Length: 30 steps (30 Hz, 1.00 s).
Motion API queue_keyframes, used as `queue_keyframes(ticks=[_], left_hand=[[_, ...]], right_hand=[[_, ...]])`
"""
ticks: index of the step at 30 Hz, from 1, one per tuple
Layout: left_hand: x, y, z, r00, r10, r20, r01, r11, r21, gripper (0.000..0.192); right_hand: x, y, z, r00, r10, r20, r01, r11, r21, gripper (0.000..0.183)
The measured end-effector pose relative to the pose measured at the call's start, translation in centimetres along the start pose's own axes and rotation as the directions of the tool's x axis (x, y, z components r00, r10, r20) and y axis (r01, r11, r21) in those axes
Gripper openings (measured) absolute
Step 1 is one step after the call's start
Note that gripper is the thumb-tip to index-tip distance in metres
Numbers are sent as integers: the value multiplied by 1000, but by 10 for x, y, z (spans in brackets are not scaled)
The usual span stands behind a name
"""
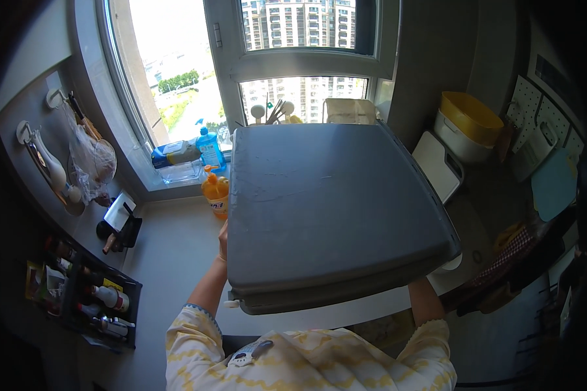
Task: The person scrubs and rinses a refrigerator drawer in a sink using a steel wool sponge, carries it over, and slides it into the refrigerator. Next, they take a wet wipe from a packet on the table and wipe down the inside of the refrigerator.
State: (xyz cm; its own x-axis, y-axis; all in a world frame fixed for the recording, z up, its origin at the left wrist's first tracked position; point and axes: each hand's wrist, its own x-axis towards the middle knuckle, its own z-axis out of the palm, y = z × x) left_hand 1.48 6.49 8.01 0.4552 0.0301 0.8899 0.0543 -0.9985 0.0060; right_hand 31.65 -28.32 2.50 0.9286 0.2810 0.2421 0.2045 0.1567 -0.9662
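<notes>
A large dark grey box [332,205], seemingly plastic, fills the middle of the view, its scuffed flat top facing me. White parts show at its lower left and right corners. My left hand [223,239] holds the box's left side, with the fingers mostly hidden against it. The right forearm passes under the near right corner, and my right hand is hidden behind the box. I cannot tell whether the box rests on the light countertop [176,264] or is raised. An orange pump bottle [216,193] stands close to its left edge.
On the windowsill are a blue bottle [210,149] and a clear tray [181,172]. At left stand a knife holder [127,229] and a black condiment rack [138,313]. A white cutting board [435,163] and nested yellow and white basins [469,122] are at right.
</notes>
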Motion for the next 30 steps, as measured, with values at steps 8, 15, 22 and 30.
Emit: queue_keyframes(ticks=[8, 15, 22, 30], left_hand=[[-17, -14, 24, 997, -62, -38, 57, 989, -134, 44], [-15, -18, 26, 1000, -18, 1, 18, 1000, -13, 30], [-8, -16, 27, 995, -55, -81, 46, 992, -114, 22], [-8, -14, 21, 997, -69, -43, 65, 993, -102, 23]], right_hand=[[-6, 2, 4, 999, 32, 17, -32, 999, -6, 53], [-9, 0, 2, 998, 55, 16, -55, 998, -23, 53], [-7, -2, -2, 998, 67, 19, -67, 997, -36, 54], [-11, -5, -7, 997, 76, 9, -76, 996, -55, 55]])
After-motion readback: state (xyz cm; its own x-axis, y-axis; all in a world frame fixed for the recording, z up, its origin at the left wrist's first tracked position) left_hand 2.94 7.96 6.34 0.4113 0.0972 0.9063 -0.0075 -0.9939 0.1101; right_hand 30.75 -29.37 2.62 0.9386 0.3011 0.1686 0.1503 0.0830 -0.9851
